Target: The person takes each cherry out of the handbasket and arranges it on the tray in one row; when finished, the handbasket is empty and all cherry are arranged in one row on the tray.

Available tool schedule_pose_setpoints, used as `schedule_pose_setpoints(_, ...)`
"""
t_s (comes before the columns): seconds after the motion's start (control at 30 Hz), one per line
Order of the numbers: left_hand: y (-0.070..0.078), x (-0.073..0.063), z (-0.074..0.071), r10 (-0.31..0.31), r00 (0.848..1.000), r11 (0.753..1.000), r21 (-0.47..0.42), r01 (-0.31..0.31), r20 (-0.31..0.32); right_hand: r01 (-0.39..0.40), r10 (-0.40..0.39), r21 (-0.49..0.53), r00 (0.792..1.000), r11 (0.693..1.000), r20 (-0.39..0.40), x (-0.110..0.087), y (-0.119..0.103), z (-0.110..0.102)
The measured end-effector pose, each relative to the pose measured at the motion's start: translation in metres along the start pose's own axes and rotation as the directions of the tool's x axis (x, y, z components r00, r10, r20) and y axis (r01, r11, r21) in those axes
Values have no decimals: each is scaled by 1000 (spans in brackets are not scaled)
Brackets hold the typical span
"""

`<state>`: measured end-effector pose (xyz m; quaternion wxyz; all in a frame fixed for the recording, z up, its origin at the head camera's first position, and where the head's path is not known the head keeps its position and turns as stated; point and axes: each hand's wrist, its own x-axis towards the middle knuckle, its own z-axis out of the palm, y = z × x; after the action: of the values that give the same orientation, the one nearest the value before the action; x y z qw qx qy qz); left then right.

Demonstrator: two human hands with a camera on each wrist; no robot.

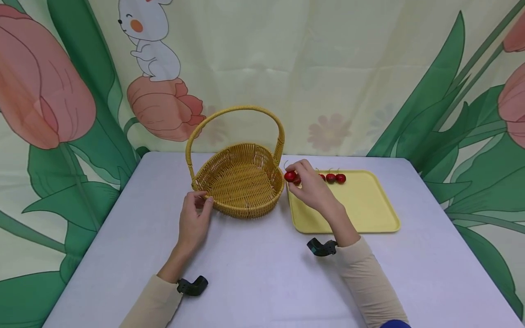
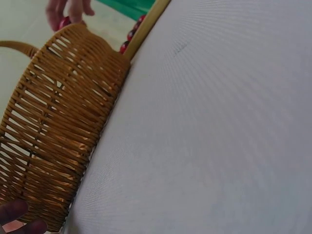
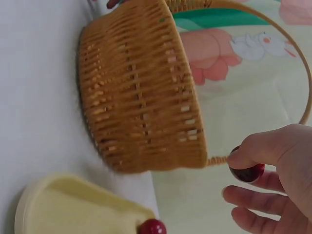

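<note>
Between thumb and fingers, my right hand (image 1: pixel 312 187) pinches a dark red cherry (image 1: pixel 290 176), held up near the basket's right rim. In the right wrist view that cherry (image 3: pixel 247 168) shows glossy beside the thumb. My left hand (image 1: pixel 194 218) holds the front left rim of a brown wicker basket (image 1: pixel 246 212) with a tall arched handle. The basket's visible inside floor is bare. Several cherries (image 1: pixel 341 178) with stems lie in a row along the far edge of a yellow tray (image 1: pixel 352 209); the right hand hides part of that row.
The tray stands just right of the basket on a white-covered table (image 1: pixel 254 273). Behind the table hangs a curtain (image 1: pixel 328 82) printed with tulips and a rabbit. Each wrist wears a black camera band, such as the right band (image 1: pixel 321 247).
</note>
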<state>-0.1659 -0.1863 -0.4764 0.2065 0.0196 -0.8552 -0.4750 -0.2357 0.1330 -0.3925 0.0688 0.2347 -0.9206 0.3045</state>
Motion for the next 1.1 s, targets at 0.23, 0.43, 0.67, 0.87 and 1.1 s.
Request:
schedule_pose_setpoints(0.23, 0, -1, 0, -25, 1000, 1000, 6, 25, 6, -40, 41, 17, 998, 999, -48, -7, 23, -8)
schedule_pose_setpoints(0.43, -1, -1, 1, -34, 999, 999, 0, 34, 11, -109, 111, 28, 991, 994, -72, -10, 39, -16)
schedule_pose_setpoints(0.67, 0, 0, 1, -25, 1000, 1000, 3, 25, 1, -156, 163, 59, 977, 986, -134, -11, 59, -27)
schedule_pose_setpoints(0.87, 1, 0, 2, -29, 1000, 1000, 1, 29, 2, -233, 241, 68, 954, 970, -175, -16, 84, -34)
schedule_pose_setpoints(1.1, -1, -1, 2, -35, 999, 999, 11, 35, 1, -281, 285, 52, 937, 958, -202, -23, 110, -41)
